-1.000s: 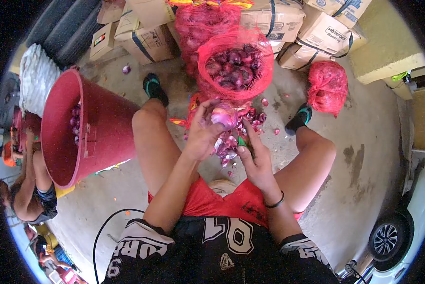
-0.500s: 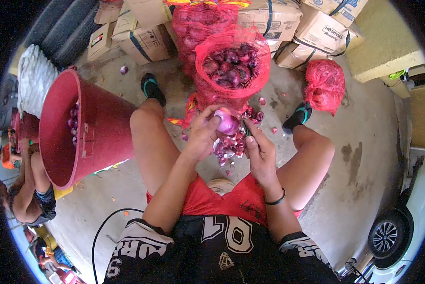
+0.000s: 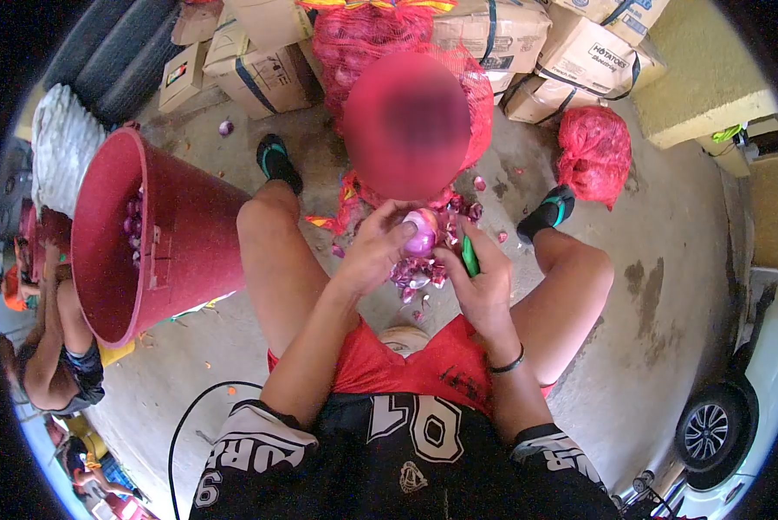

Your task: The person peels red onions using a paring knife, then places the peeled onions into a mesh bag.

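Note:
Between my knees, my left hand (image 3: 374, 251) is closed around a shiny purple onion (image 3: 421, 234), partly peeled. My right hand (image 3: 484, 286) grips a small knife with a green handle (image 3: 470, 256), close to the onion's right side; its blade is hard to make out. Below both hands, a heap of red onion skins (image 3: 413, 276) lies on the floor. Just beyond them stands a red mesh sack (image 3: 480, 104), mostly covered by a round blur.
A large red tub (image 3: 194, 225) with onions inside leans at the left. Cardboard boxes (image 3: 259, 78) and another onion sack (image 3: 372, 35) stand at the back. A tied red bag (image 3: 593, 152) sits beyond my right foot. Another person (image 3: 55, 347) sits at far left.
My right hand has shifted slightly right and turned, showing more of the knife's green handle. The onion has tilted in my left hand. The round blur now covers the sack's opening.

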`<move>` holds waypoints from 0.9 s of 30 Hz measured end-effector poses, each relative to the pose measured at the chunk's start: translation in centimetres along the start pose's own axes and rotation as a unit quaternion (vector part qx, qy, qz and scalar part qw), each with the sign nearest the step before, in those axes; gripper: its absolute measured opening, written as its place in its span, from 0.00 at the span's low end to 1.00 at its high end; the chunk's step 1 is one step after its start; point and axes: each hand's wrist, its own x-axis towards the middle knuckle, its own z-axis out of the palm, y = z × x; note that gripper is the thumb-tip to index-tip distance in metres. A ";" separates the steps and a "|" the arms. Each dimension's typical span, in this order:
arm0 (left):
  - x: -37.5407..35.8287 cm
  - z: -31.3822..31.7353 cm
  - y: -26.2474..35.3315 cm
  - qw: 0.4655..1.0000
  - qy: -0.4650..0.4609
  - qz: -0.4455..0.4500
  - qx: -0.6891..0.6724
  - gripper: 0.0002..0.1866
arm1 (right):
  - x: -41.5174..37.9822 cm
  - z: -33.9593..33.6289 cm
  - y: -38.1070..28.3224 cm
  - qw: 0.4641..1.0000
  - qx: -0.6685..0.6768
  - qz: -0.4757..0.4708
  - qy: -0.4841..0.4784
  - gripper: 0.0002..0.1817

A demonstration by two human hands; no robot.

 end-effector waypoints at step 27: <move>0.0 0.8 0.8 0.986 -0.015 0.048 -0.158 0.34 | -1.1 -1.0 1.3 0.984 0.104 0.136 -0.045 0.27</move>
